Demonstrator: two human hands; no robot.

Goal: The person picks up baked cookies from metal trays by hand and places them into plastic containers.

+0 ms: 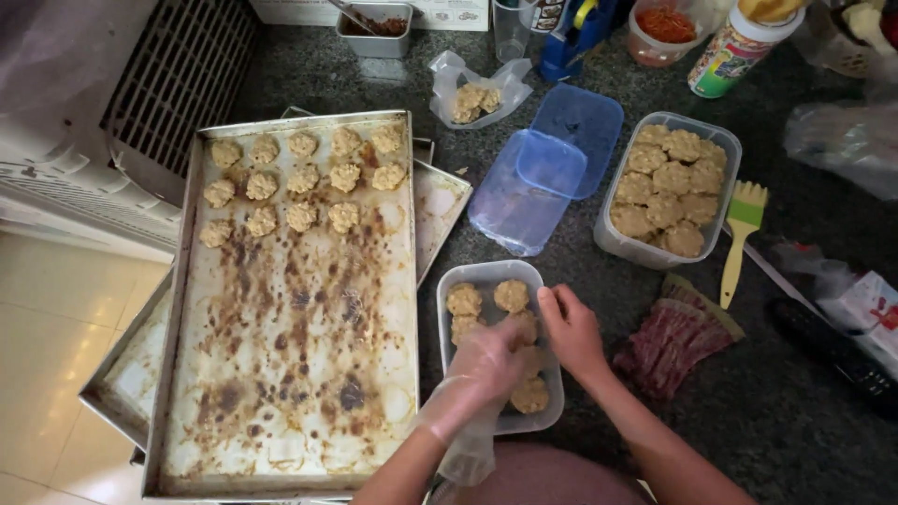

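Note:
My left hand, in a thin clear plastic glove, hovers over a small clear plastic container of round tan cookies, fingers curled down among them. Whether it grips a cookie is hidden by the glove. My bare right hand rests on the container's right rim, fingers bent at its edge. To the left lies a large stained metal baking tray with several cookies in rows at its far end.
A larger clear tub full of cookies stands at right beside two blue lids. A yellow pastry brush, folded red cloth, cookie bag, jars and tins line the dark counter. A second tray lies under the first.

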